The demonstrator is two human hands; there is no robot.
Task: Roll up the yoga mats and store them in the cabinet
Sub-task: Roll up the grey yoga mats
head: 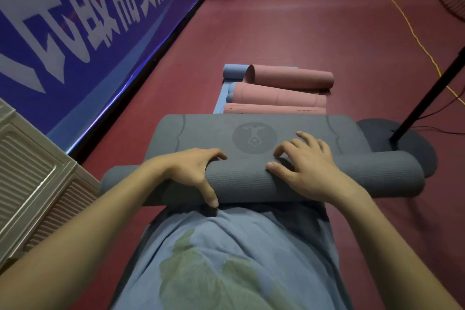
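A grey yoga mat (254,131) lies on the red floor in front of me, its near end wound into a thick roll (241,181) and a short flat stretch with a round emblem beyond. My left hand (193,171) grips the roll left of centre, fingers over the top and thumb on the near side. My right hand (307,166) rests on top of the roll right of centre with fingers spread and bent. Farther off lie pink and blue mats (276,90), partly rolled. A beige cabinet (32,178) with ribbed panels stands at the left.
A blue banner wall (88,33) runs along the left. A black stand pole (432,93) rises from a round base (415,148) just right of the grey mat. A yellow cable (407,25) crosses the floor, and a fan grille shows at the top right.
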